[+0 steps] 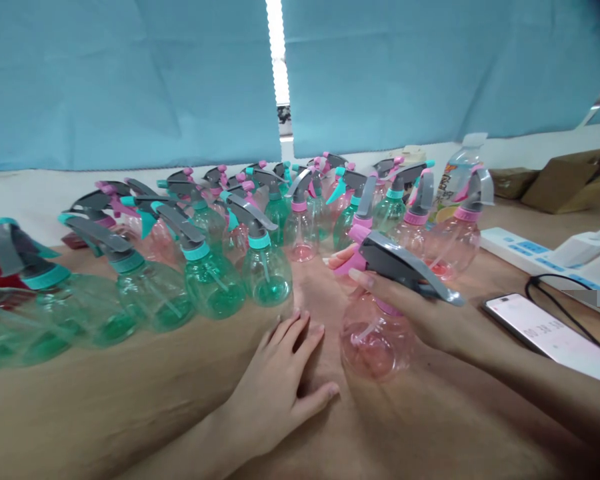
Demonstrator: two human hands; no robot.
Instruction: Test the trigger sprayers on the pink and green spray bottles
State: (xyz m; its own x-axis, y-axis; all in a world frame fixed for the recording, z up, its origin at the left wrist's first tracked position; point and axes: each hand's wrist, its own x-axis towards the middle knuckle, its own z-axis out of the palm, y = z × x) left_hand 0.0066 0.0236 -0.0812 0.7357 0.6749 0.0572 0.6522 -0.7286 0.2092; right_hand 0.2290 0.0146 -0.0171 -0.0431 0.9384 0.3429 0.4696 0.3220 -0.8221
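Observation:
My right hand (387,285) is closed round the neck of a pink spray bottle (375,343), just under its grey and pink trigger head. The bottle stands upright or nearly so; I cannot tell whether its base touches the table. Flat on the brown table lies my left hand (287,363), fingers spread, holding nothing. Beyond its fingertips stands a green spray bottle (266,270) with a turquoise collar. Several more green bottles (213,283) line up to the left, and pink ones such as this spray bottle (453,240) stand behind my right hand.
Right of my right hand lie a phone (555,333) and a white power strip (530,250) with plugs and a black cable. Farther back are a large labelled plastic bottle (457,177) and a cardboard box (565,180). A blue cloth (180,80) hangs behind the table.

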